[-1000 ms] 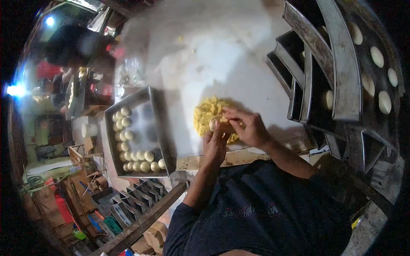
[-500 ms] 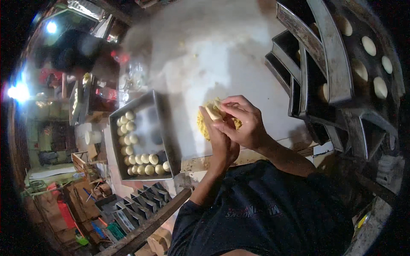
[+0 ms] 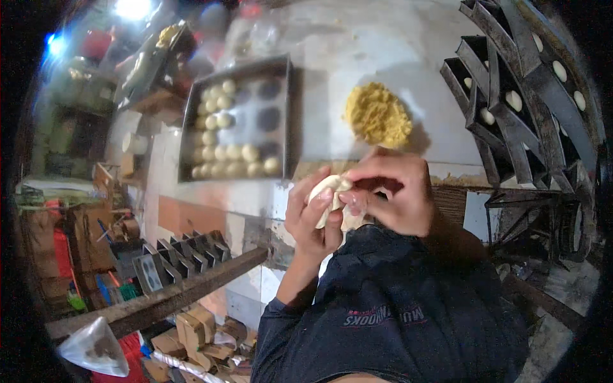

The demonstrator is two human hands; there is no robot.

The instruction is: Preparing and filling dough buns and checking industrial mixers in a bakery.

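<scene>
A pale, flattened piece of dough (image 3: 334, 184) is folded between my two hands in the lower middle. My left hand (image 3: 306, 220) cradles it with curled fingers and thumb. My right hand (image 3: 399, 191) pinches its upper right edge between thumb and forefinger. Beyond the hands, a mound of crumbly yellow mixture (image 3: 377, 115) lies on the pale worktop (image 3: 319, 76). To the left of the mound, a square metal tray (image 3: 285, 96) holds rows of several pale dough balls (image 3: 251, 153).
Nested long metal pans (image 3: 472, 48) with pale dough pieces stand on the right. Further metal moulds (image 3: 167, 260) sit at the lower left beside a dark beam (image 3: 211, 278). Below are cardboard pieces (image 3: 191, 322) and a clear bag (image 3: 96, 348); bright lamps (image 3: 134, 9) shine at the upper left.
The view has shifted, placing worktop and tray higher in the picture. Both hands have come away from the yellow mound toward my body, the dough now folded between them.
</scene>
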